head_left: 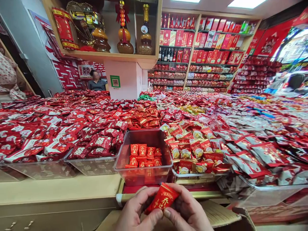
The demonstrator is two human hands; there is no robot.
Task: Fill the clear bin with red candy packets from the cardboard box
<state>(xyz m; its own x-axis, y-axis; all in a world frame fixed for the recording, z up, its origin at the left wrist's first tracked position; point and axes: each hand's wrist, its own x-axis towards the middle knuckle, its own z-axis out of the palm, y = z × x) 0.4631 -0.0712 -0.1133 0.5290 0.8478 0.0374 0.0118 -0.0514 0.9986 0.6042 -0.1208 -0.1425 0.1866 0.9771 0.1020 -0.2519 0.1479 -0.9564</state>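
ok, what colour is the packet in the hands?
Red packet with gold lettering, clearest in the head view.

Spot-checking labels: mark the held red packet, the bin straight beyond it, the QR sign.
Red packet [163,199]: head view, printed front.
Bin [143,138]: head view, bare inner far wall.
QR sign [115,82]: head view, middle of the code.

Head-worn view, facing forward and down, left hand [136,208] and right hand [191,207] close, wall shelves [193,51] far beyond
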